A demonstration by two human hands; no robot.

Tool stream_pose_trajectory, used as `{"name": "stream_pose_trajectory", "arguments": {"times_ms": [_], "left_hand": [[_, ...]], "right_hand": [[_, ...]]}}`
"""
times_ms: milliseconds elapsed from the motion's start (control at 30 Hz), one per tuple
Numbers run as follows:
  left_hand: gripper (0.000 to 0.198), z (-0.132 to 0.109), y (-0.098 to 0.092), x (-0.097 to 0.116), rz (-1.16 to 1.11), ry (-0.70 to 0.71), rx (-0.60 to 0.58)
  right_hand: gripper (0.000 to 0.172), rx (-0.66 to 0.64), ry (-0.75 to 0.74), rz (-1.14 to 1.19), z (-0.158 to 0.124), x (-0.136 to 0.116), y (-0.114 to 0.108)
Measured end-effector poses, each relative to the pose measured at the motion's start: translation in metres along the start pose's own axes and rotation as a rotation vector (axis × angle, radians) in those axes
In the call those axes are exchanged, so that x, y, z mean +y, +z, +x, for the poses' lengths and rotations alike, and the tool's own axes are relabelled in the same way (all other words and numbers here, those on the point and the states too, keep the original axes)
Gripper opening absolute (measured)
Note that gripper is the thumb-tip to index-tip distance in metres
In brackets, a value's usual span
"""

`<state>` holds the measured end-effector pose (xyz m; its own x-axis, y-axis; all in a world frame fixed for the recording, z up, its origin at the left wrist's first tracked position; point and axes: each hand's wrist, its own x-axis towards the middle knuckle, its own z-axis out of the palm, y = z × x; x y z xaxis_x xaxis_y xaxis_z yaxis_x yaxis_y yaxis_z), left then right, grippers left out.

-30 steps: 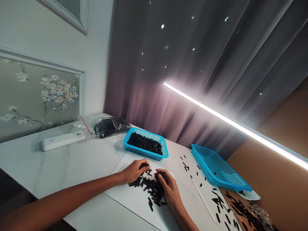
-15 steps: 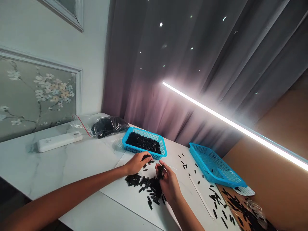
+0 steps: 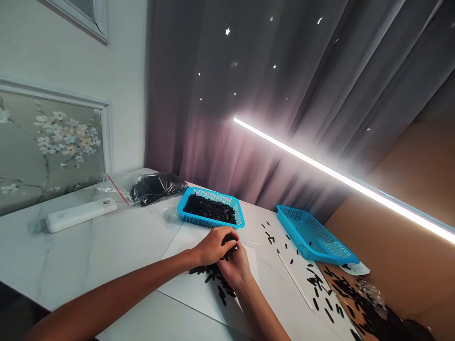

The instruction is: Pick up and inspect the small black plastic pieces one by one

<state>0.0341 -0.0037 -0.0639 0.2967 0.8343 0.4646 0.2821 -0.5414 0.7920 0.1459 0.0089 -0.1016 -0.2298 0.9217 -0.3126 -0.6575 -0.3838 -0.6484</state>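
Observation:
My left hand (image 3: pixel 215 246) and my right hand (image 3: pixel 234 267) meet above a white sheet (image 3: pixel 192 293) on the table. Between their fingers is a small clump of short black plastic pieces (image 3: pixel 228 247), partly hidden by my fingers. Both hands appear to grip it. Just below them lies a loose pile of the same black pieces (image 3: pixel 213 277), with my right hand covering part of it. Behind my left hand stands a blue mesh basket (image 3: pixel 204 221) filled with similar black pieces.
A second blue mesh basket (image 3: pixel 314 234) stands to the right, among scattered black pieces (image 3: pixel 270 239). More lie on a brown surface (image 3: pixel 341 296) at lower right. A plastic bag of black pieces (image 3: pixel 152 188) and a white rectangular block (image 3: pixel 80 215) lie on the marble table (image 3: pixel 117 241).
My hands have come together from slightly apart, and their fingers now meet around the black pieces. The whole scene has shifted a little left in the view.

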Motion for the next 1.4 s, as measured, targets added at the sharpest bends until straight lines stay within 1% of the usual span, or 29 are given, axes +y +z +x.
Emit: {"name": "stream_pose_trajectory", "arguments": {"times_ms": [167,400,467,600,667,733,800,900,967,1067,1233,1300,1400], "left_hand": [[0.016,0.003,-0.008,-0.003,0.004,-0.042,0.01],[0.006,0.0,-0.019,-0.007,0.059,-0.042,0.0],[0.004,0.001,-0.024,-0.007,0.071,-0.043,0.004],[0.016,0.003,-0.031,-0.011,0.073,-0.095,0.013],[0.019,0.003,-0.031,-0.014,0.066,-0.12,0.017],[0.017,0.002,-0.027,-0.014,0.055,-0.143,0.025],[0.016,0.0,-0.023,-0.013,0.043,-0.163,0.037],[0.015,-0.003,-0.019,-0.008,0.04,-0.166,0.051],[0.014,-0.005,-0.018,-0.005,0.06,-0.142,0.049],[0.018,-0.008,-0.018,-0.002,0.123,-0.082,0.046],[0.028,-0.013,-0.017,-0.006,0.246,0.005,0.058],[0.027,-0.013,-0.019,-0.009,0.279,0.026,0.073],[0.018,-0.01,-0.025,-0.016,0.294,0.046,0.085]], "right_hand": [[0.034,-0.022,0.064,0.013,-0.006,-0.005,0.003],[0.031,-0.02,0.045,-0.047,-0.01,-0.012,-0.003],[0.027,-0.012,0.005,-0.09,-0.012,-0.017,-0.005],[0.016,-0.027,-0.147,-0.177,-0.02,-0.028,-0.002],[0.017,-0.04,-0.203,-0.203,-0.024,-0.032,0.003],[0.017,-0.041,-0.225,-0.208,-0.027,-0.035,0.007],[0.017,-0.027,-0.217,-0.193,-0.028,-0.036,0.009],[0.019,0.017,-0.159,-0.131,-0.027,-0.038,0.008],[0.022,0.051,-0.109,-0.081,-0.025,-0.04,0.006],[0.019,0.086,-0.055,-0.019,-0.023,-0.041,0.005],[0.02,0.076,-0.012,0.019,-0.025,-0.04,0.009],[0.022,0.059,0.0,0.017,-0.027,-0.038,0.011],[0.024,0.045,0.014,0.013,-0.031,-0.036,0.012]]}}
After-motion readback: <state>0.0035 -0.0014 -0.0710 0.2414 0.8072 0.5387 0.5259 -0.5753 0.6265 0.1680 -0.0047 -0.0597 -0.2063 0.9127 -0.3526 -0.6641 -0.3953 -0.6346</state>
